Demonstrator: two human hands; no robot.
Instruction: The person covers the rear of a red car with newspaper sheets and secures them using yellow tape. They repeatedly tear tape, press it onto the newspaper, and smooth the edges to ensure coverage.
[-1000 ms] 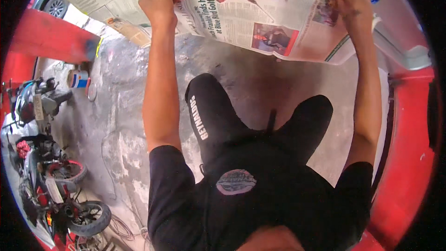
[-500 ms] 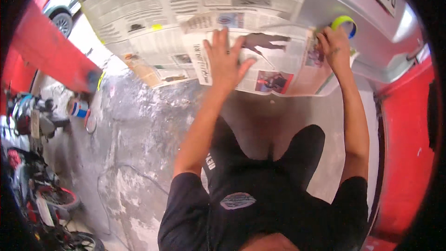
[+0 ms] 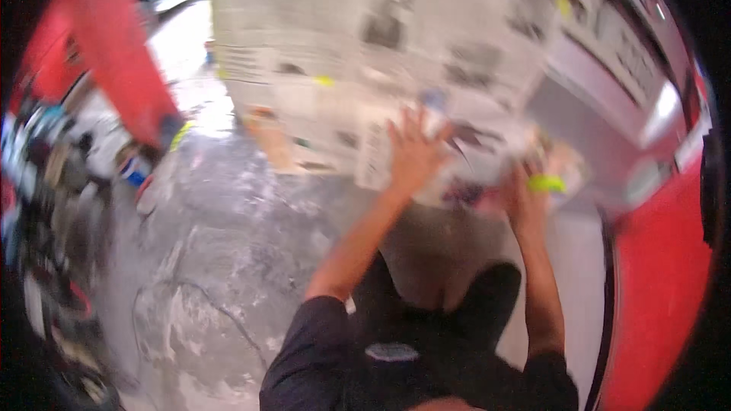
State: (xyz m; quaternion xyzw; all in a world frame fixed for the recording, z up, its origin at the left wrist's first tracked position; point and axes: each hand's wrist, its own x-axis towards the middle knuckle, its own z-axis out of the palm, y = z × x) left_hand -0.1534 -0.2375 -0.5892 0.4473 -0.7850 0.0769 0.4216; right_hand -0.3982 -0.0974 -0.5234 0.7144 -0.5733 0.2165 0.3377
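Sheets of newspaper point(image 3: 304, 114) cover the back of a silver car point(image 3: 590, 99), with small strips of yellow-green tape point(image 3: 324, 81) on them. My left hand point(image 3: 417, 156) lies flat with fingers spread on the lower newspaper sheet. At that sheet's lower right part, my right hand point(image 3: 524, 202) holds a yellow-green roll of masking tape point(image 3: 548, 183) against the palm side. Motion smears its fingers, and the roll shows nearly edge-on. Whether a strip runs from the roll to the paper cannot be made out.
A number plate point(image 3: 630, 53) sits on the car at upper right. Red panels stand at left point(image 3: 122, 53) and right point(image 3: 662, 274). Blurred motorbikes point(image 3: 53, 259) line the left side, near a blue and white can point(image 3: 135, 171). A cable point(image 3: 221, 308) crosses the worn concrete floor point(image 3: 236, 228).
My right hand has come down and left with the tape roll, from the bare car panel to the paper's lower right. My left hand stays flat on the sheet. The view has shifted and blurred.
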